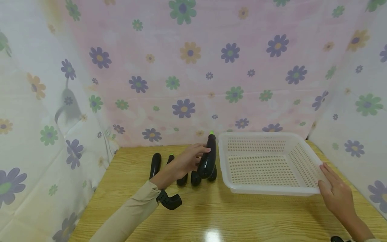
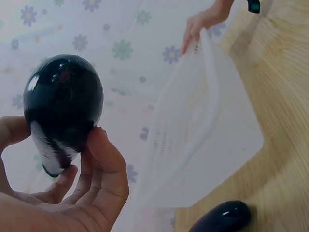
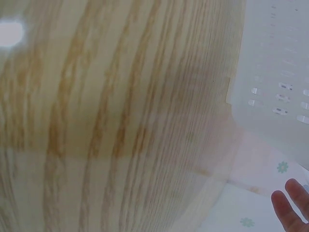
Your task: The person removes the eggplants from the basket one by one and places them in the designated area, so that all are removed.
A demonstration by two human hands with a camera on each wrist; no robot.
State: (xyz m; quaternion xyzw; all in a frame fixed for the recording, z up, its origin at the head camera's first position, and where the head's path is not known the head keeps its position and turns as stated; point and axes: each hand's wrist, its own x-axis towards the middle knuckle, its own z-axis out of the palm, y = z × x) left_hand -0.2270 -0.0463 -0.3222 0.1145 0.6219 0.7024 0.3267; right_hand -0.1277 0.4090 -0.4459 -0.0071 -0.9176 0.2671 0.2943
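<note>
My left hand [image 1: 188, 158] grips a dark, glossy eggplant [image 1: 208, 161] above the table, just left of the basket, its green stem end pointing up and away. In the left wrist view the thumb and fingers hold the eggplant [image 2: 65, 99] from both sides. At the right end of a white plastic basket [image 1: 257, 190], my right hand [image 1: 338, 195] holds the rim near the front corner. The right wrist view shows only some fingertips [image 3: 285, 208] beside the basket wall. No eggplant lies inside the basket. Several eggplants [image 1: 155, 164] lie left of it, some partly hidden by the left hand.
The wooden table [image 1: 242, 218] carries the basket and eggplants. Flower-patterned cloth [image 1: 193, 77] hangs behind and at both sides. A black curved device [image 1: 170, 200] is strapped at the left wrist.
</note>
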